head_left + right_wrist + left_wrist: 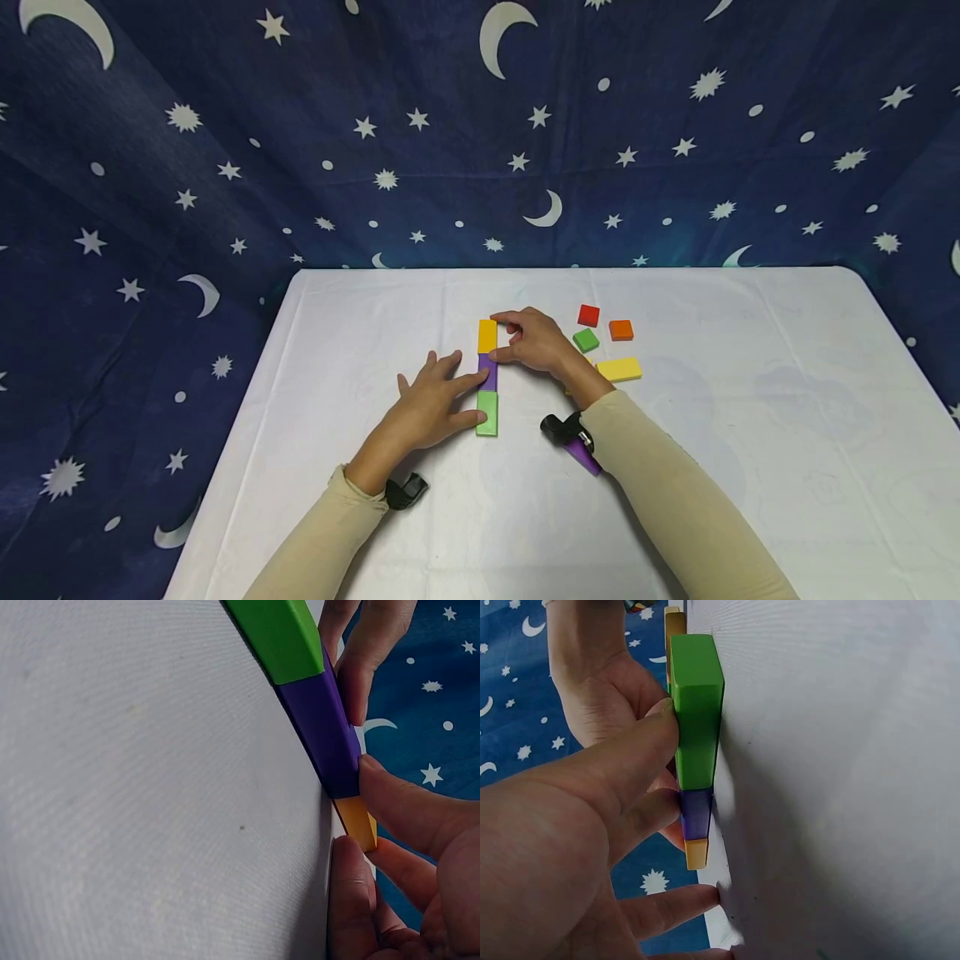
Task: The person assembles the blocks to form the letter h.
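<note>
A white-covered table (787, 400) spreads under and around both my hands, its cloth faintly creased, and past its far edge a dark blue backdrop (442, 83) hangs, printed with pale moons, stars and dots, carrying on down the left side too. Between my hands three blocks lie end to end in a straight row pointing away from me: the green block (487, 418) nearest, the purple block (489, 375) in the middle, the amber block (487, 337) farthest. My right hand (538, 342) pinches the amber block, thumb by its joint with the purple one and forefinger curled at its far corner. My left hand (423, 408) is spread, fingers extended, its thumb touching the green block and its forefinger the purple one. To the right of my right hand lie loose pieces: a green tile (586, 340) nearest, a red tile (588, 315) just beyond it, an orange tile (621, 331) farther right. A yellow bar (621, 369) pokes out beside my right wrist, which hides what lies beneath; yellow slivers show at its edges. Closer to me, a purple bar (582, 457) is partly covered by the black camera (562, 430) on that wrist. Another black camera (407, 492) sits at my left wrist, below the beige sleeve (322, 542).
</note>
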### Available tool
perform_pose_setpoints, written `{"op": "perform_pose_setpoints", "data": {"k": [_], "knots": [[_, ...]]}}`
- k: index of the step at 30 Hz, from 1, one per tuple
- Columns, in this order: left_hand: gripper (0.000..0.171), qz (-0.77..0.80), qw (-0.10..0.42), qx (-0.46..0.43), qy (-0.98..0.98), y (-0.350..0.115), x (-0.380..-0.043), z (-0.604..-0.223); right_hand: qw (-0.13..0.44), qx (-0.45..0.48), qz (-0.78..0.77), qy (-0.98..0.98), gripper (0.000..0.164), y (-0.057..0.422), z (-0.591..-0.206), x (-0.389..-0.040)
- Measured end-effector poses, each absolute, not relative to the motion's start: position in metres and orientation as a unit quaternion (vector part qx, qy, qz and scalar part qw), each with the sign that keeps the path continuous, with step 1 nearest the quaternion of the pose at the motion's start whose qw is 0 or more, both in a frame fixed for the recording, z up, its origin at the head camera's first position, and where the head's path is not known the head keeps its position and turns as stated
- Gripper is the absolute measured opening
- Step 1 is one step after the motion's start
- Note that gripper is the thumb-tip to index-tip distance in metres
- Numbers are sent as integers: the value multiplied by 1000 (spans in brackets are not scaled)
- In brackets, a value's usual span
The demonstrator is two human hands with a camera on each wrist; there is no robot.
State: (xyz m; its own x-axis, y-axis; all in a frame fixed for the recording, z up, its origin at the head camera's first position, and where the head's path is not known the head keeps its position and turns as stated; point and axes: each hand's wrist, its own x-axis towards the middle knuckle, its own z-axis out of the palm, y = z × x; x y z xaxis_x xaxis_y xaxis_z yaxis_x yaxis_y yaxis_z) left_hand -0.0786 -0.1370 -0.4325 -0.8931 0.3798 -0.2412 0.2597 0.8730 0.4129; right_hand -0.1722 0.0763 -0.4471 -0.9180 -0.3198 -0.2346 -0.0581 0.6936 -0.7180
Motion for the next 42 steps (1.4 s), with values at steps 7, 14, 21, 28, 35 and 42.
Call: {"op": "perform_pose_setpoints", "data": {"k": [7,14,21,28,35,42], "knots": [[66,188,160,158,956,-136,-78,-432,168,-102,-376,906,63,76,-448,-172],[65,186,159,156,957,-135,-78,-432,129,-121,-370,912,50,75,-447,-169],[65,185,155,159,957,-135,-78,-433,130,-117,-372,912,49,74,-448,-170],[64,192,163,162,954,-136,-78,-431,126,-113,-375,911,49,73,-448,-170],[64,194,162,163,954,-136,-78,-431,129,-115,-378,909,49,74,-448,-169],[65,190,167,163,954,-136,-78,-432,132,-116,-377,909,49,75,-449,-170]]}}
